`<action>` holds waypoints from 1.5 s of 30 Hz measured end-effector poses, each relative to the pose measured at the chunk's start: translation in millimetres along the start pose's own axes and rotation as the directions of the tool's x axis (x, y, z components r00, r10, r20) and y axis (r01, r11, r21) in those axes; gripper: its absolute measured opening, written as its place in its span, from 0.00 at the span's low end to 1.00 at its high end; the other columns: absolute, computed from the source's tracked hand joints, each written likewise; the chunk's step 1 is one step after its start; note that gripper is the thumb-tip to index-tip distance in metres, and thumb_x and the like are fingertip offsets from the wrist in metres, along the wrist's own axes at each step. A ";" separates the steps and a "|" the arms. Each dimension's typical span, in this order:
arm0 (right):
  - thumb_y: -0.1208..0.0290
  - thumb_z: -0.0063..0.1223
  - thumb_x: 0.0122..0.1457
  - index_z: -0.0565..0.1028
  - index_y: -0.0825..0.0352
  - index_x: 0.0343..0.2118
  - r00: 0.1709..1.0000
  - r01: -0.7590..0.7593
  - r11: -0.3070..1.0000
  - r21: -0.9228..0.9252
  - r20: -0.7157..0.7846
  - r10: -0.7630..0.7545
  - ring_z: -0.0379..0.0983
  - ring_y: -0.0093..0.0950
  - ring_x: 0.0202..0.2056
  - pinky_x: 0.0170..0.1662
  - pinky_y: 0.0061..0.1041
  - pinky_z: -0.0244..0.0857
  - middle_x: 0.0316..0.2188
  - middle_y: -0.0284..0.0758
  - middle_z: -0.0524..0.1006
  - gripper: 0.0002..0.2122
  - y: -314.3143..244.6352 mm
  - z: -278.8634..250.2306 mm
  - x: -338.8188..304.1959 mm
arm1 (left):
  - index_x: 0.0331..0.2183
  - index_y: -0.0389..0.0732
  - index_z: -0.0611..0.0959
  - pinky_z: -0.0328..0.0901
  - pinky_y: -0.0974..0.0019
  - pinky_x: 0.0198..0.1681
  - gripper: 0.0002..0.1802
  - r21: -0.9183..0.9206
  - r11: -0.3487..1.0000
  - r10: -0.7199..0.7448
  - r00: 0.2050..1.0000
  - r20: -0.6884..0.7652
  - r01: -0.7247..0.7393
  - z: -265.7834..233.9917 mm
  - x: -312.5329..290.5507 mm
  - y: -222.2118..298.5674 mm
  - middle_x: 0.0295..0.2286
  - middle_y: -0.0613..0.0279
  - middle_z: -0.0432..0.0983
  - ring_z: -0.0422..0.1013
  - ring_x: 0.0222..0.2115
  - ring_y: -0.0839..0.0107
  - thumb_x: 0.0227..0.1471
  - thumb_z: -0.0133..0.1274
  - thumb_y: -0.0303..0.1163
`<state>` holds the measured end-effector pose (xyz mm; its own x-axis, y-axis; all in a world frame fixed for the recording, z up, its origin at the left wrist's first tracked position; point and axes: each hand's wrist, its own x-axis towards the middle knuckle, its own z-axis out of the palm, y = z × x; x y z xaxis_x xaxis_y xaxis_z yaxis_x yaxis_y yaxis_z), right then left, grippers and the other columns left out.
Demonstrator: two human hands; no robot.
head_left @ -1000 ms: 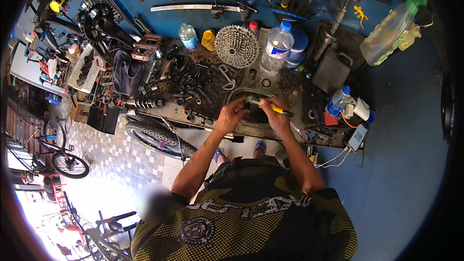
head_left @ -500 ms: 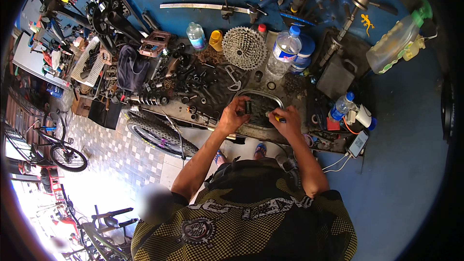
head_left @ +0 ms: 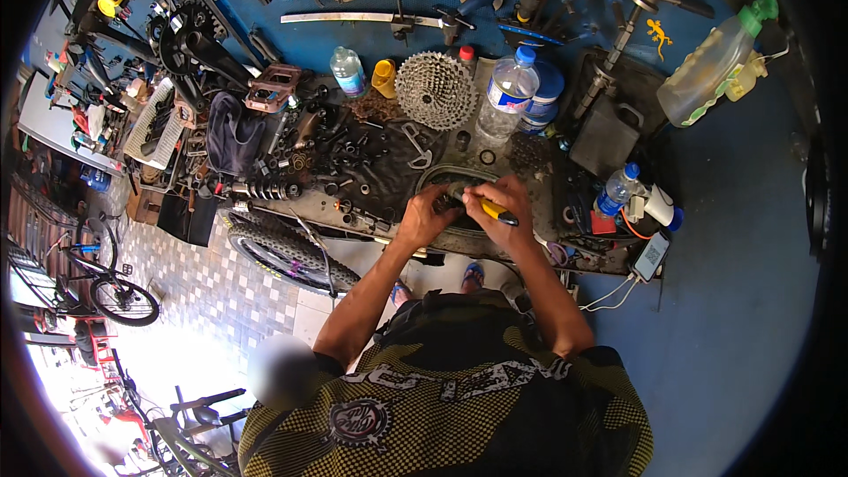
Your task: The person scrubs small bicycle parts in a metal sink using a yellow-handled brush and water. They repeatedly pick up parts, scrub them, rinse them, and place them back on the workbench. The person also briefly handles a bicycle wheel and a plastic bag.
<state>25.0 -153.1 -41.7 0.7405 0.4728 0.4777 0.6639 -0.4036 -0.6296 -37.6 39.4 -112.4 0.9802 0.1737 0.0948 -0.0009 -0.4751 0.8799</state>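
Note:
Above a metal-rimmed tray (head_left: 468,231) at the bench's front edge, my hands meet. My right hand (head_left: 502,203) is closed round a tool with a yellow-and-black handle (head_left: 498,212); its working end points at my left hand and is too hidden to name. My left hand (head_left: 427,215) pinches a small dark part, mostly covered by the fingers. The tray's inside looks dark and wet. Just behind it lie a black ring (head_left: 487,157) and a silvery metal bracket (head_left: 417,145).
A large bicycle cassette (head_left: 435,91) stands at the back, beside a clear water bottle (head_left: 508,97). Loose bolts and small parts cover the bench to the left. A bicycle tyre (head_left: 287,252) stands below the front edge. On the right are a smaller bottle (head_left: 618,190) and a phone (head_left: 651,256) with cables.
My right hand has moved left with the yellow-handled tool, bringing its end up to the part in my left hand. The handle has turned into clearer sight. The whole view has shifted slightly.

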 end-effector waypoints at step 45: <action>0.56 0.65 0.62 0.83 0.63 0.31 0.952 -0.303 0.953 0.028 0.065 0.300 0.75 0.37 0.33 0.39 0.37 0.69 0.25 0.35 0.81 0.13 35.8 15.0 -18.2 | 0.47 0.41 0.89 0.74 0.55 0.49 0.22 0.151 0.988 0.041 0.993 -0.108 -0.024 8.3 1.1 -6.3 0.41 0.50 0.85 0.79 0.43 0.50 0.46 0.70 0.29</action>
<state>33.8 -164.5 -82.2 0.8972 0.3799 0.2253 0.4054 -0.5057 -0.7615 -34.8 35.4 -121.7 0.9523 0.2460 0.1803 0.0053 -0.6043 0.7967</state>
